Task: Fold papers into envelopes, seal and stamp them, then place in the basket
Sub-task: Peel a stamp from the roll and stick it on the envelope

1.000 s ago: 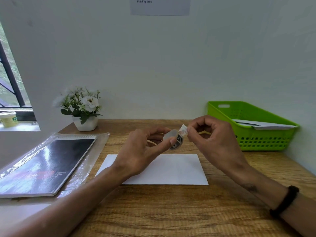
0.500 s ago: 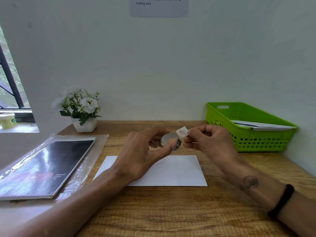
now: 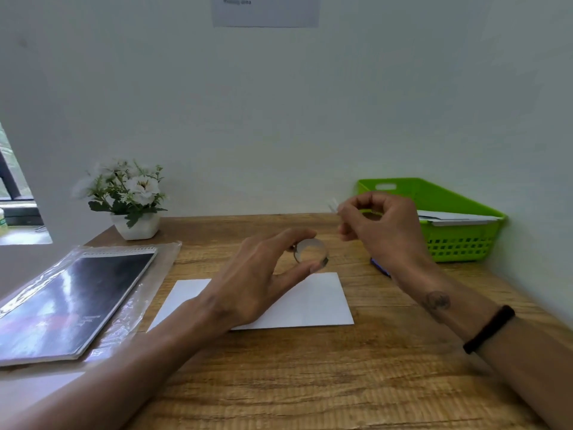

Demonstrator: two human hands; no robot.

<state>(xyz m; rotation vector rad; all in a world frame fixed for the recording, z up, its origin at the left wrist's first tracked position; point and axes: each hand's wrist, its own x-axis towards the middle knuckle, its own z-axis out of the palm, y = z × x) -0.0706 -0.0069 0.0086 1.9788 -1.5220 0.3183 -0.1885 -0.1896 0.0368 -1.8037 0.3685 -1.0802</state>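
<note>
A white envelope lies flat on the wooden desk in front of me. Above its far edge my left hand pinches a small roll of stamps or tape between thumb and fingers. My right hand is raised to the right of the roll and pinches a small white piece torn from it, blurred by motion. The green basket stands at the back right against the wall, with white envelopes lying in it.
A black spiral notebook in a clear plastic sleeve lies at the left. A white pot of white flowers stands at the back left. A small dark blue object shows on the desk under my right wrist. A printed notice hangs on the wall.
My right hand has pulled the small white piece off the roll and lifted it up and to the right. My left hand has lowered the roll slightly.
</note>
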